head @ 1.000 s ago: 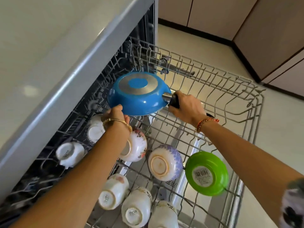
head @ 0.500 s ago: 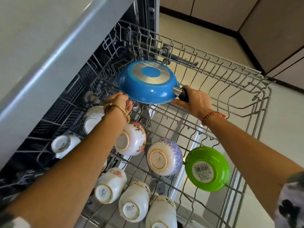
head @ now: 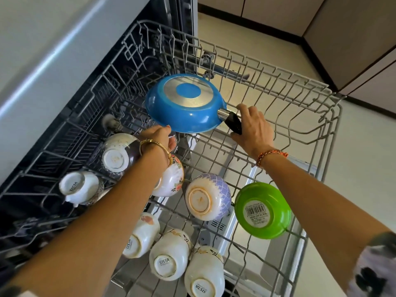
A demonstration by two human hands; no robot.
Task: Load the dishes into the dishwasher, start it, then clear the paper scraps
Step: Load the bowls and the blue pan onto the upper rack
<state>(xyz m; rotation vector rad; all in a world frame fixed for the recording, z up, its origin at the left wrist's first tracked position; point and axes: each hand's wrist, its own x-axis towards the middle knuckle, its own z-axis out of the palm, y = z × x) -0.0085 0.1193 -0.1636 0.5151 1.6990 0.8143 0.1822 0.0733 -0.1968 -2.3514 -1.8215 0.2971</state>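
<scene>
Your right hand (head: 252, 129) curls round the black handle of the blue pan (head: 184, 103), upside down at the rack's (head: 304, 133) twelve o'clock, steel ring showing. Your left hand's (head: 159, 136) fingertips touch its rim.

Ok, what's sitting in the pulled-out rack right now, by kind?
Blue pan: 1
Green bowl: 1
Patterned bowls: 3
White cups: 4
Total: 9
</scene>
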